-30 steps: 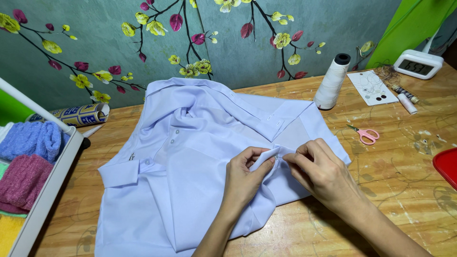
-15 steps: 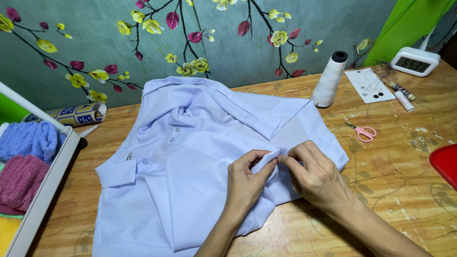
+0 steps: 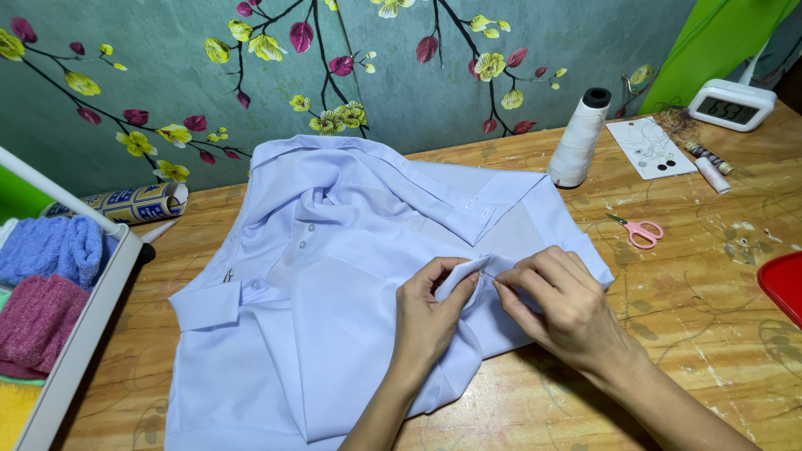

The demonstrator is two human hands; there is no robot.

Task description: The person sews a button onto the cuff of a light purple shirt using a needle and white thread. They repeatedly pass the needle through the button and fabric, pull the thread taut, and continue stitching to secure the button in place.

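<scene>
A pale lilac shirt (image 3: pixel 334 276) lies crumpled on the wooden table (image 3: pixel 718 334), collar towards the wall. My left hand (image 3: pixel 430 313) pinches a folded edge of the shirt near its right side, thumb and fingers closed on the cloth. Just to its right, my right hand (image 3: pixel 564 305) presses fingertips together on the same fold, where a small metal glint like a needle shows; I cannot make it out clearly. The two hands almost touch.
A cone of white thread (image 3: pixel 579 138) stands behind the shirt. Pink scissors (image 3: pixel 637 231), a white button card (image 3: pixel 651 147), small thread spools (image 3: pixel 710 171) and a white clock (image 3: pixel 731 104) lie at the right. A red tray edge (image 3: pixel 784 288) shows far right; folded towels (image 3: pixel 46 276) sit in a rack left.
My hands stay on the same fold of the shirt, shifting only slightly; the right hand's fingertips have moved a little down and closer to the fold.
</scene>
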